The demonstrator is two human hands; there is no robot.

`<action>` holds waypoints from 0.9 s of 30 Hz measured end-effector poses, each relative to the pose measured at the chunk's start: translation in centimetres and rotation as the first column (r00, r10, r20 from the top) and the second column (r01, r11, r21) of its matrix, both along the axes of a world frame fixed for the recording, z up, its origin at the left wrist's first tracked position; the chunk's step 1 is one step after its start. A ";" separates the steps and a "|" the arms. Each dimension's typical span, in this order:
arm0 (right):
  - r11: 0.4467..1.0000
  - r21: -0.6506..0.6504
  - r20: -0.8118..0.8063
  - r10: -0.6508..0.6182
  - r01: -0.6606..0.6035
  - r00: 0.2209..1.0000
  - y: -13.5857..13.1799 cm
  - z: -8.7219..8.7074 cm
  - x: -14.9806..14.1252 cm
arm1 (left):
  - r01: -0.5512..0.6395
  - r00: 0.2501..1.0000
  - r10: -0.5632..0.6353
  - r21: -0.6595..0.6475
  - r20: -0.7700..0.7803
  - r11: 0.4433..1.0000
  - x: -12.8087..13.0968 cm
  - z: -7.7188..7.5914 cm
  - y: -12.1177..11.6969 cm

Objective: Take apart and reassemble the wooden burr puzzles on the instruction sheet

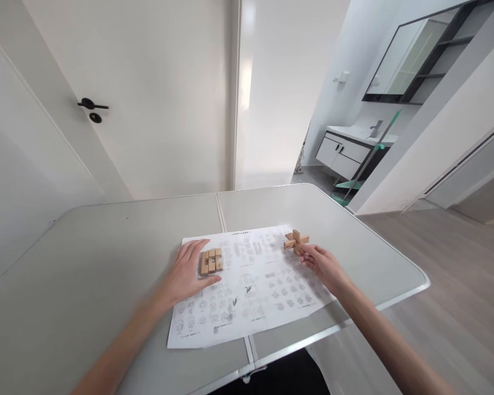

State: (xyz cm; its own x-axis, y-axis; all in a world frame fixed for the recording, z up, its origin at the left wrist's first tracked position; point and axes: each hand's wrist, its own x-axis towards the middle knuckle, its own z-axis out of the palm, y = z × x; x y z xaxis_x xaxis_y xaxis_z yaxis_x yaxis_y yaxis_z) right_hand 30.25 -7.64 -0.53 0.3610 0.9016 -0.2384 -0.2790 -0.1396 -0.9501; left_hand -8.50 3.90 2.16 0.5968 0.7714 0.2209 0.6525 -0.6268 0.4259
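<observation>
Head view showed the printed sheet (247,315) spread on the tabletop (127,247), and near its far left corner my left hand (191,271) curved around a flat cluster of wooden blocks (211,261), thumb and fingers wide apart, seemingly a loose fence against stray pieces, though I couldn't tell whether skin met wood. At the sheet's far right corner my right hand (319,263) held a wooden cross (296,240), grip narrowed on its near side, probably so its upright and outward arms stayed clear; whether it rested or was lifted, I couldn't tell.
</observation>
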 end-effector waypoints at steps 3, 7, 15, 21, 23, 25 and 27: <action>1.000 0.008 -0.001 -0.002 0.002 1.000 1.4 0.0 0.5 | 0.021 1.000 -0.022 -0.042 -0.018 0.999 0.1 -0.3 0.5; 1.000 0.004 0.000 0.006 -0.006 1.000 2.3 0.9 0.4 | 0.014 1.000 -0.014 -0.091 -0.001 0.996 -0.1 -0.8 0.6; 0.996 -0.079 0.202 0.043 -0.028 0.979 -0.7 1.7 -2.3 | 0.020 0.998 -0.015 -0.093 0.056 0.996 -0.6 -1.5 0.7; 0.973 0.026 0.369 0.202 -0.227 0.907 -4.3 0.9 -4.9 | 0.054 0.997 -0.048 -0.115 0.054 0.992 0.0 -1.8 1.3; 0.966 0.040 0.409 0.219 -0.257 0.886 -4.9 0.5 -5.4 | 0.049 0.998 -0.043 -0.124 0.049 0.991 0.4 -1.7 1.4; 0.965 0.048 0.441 0.211 -0.258 0.872 -5.1 0.2 -5.6 | 0.043 0.998 -0.037 -0.132 0.048 0.990 0.8 -1.4 1.4; 0.968 0.057 0.473 0.190 -0.245 0.860 -5.1 -0.2 -5.7 | 0.040 0.998 -0.034 -0.135 0.052 0.990 1.1 -1.1 1.4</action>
State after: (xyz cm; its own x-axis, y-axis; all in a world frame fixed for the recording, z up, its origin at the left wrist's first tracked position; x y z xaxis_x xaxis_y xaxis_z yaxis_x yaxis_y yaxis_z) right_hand 24.58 -12.78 -0.71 0.1963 0.9805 0.0128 0.2188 -0.0311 -0.9753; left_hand -7.36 5.28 1.03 0.6163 0.7739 0.1456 0.6060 -0.5842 0.5399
